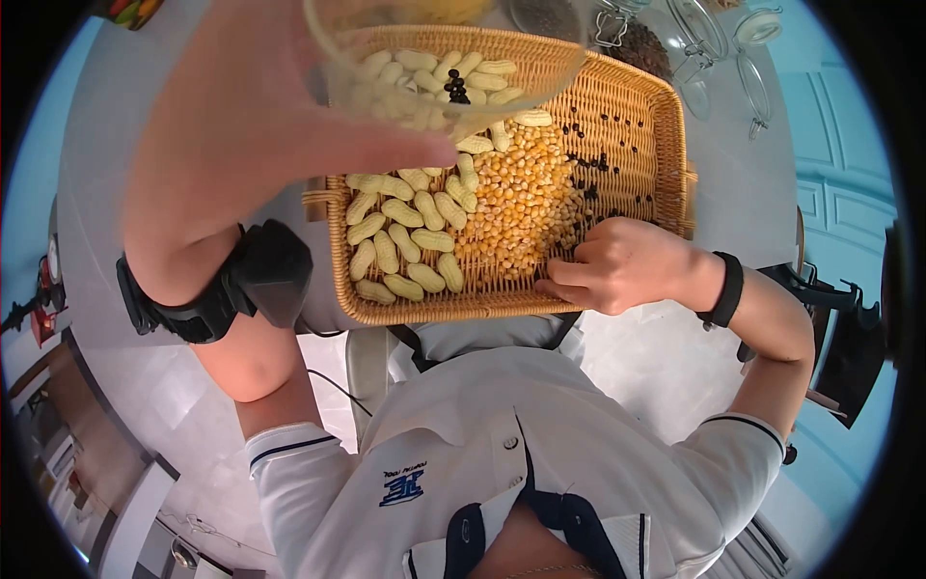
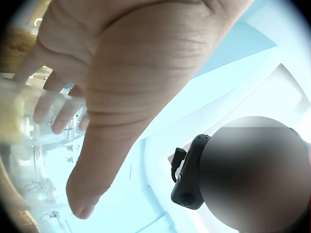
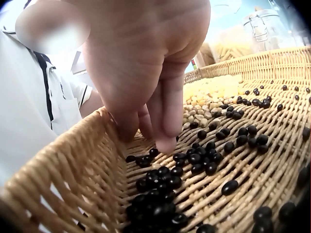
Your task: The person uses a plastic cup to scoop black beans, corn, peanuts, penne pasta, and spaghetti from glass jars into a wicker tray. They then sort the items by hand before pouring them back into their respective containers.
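Observation:
In the head view my left hand, raised close to the camera, grips a clear glass jar. A cluster of black beans shows through the glass. The left wrist view has the thumb straight, with the other fingers behind the glass. My right hand reaches over the near rim of the wicker basket. Its bent fingers point down among black beans; I cannot tell whether they pinch any. Corn kernels fill the basket's middle, and peanuts its left side.
More black beans lie scattered across the basket's right part. Beyond its far right corner, glass jars with clip lids stand on the grey table. A dark heap sits just behind the basket's far rim.

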Demonstrator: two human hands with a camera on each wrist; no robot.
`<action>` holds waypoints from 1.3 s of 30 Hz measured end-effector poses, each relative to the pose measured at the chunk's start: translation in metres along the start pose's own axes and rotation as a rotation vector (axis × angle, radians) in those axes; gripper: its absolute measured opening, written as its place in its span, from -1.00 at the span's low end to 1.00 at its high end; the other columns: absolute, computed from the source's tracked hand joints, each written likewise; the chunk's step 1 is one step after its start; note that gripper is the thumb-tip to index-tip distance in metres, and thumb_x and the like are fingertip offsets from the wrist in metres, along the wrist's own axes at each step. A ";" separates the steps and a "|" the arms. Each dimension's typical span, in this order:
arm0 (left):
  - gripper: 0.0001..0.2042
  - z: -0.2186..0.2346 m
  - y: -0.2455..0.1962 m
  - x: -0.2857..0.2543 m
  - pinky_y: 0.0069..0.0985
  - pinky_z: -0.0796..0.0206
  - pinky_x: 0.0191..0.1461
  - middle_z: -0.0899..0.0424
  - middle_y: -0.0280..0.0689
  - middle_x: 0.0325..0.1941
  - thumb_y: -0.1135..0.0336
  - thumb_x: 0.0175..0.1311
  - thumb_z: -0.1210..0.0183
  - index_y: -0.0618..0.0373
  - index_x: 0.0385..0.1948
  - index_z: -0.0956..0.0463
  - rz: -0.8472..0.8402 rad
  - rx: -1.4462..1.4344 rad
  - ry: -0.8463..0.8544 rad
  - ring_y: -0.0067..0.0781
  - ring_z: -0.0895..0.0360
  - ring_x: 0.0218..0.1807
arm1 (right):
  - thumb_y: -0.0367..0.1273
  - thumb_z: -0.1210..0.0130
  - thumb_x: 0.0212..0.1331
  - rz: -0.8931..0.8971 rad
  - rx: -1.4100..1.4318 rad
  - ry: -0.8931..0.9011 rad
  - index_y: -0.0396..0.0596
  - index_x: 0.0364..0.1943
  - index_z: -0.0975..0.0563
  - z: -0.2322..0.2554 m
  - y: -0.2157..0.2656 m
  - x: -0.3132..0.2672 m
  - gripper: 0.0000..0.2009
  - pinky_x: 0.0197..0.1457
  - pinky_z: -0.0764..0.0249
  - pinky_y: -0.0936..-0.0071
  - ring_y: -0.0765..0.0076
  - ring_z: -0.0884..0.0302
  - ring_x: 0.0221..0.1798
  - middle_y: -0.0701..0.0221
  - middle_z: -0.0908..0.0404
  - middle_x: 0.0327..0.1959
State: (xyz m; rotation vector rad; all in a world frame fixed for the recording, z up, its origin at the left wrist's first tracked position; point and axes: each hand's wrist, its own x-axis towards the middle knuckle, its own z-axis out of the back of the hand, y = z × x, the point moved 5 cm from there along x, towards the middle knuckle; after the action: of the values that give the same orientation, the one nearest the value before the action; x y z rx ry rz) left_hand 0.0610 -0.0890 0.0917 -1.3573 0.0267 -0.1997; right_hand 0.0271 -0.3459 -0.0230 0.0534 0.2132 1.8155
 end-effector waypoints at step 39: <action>0.03 -0.020 0.066 -0.034 -0.26 -0.30 0.53 -0.48 -0.09 0.35 0.52 -0.25 -0.65 0.26 0.40 -0.19 -0.147 -0.098 0.051 -0.25 -0.41 0.41 | -0.38 -0.20 -0.07 -0.016 -0.099 0.066 -0.15 -0.40 -0.60 -0.001 -0.003 0.004 -0.84 -0.65 -0.37 0.53 0.56 -0.40 -0.69 0.48 -0.33 -0.45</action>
State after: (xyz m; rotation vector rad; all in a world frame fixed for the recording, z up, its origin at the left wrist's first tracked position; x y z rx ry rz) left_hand 0.0338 -0.0897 0.0201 -1.4529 -0.0208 -0.3608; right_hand 0.0286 -0.3419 -0.0242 -0.0775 0.1698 1.8113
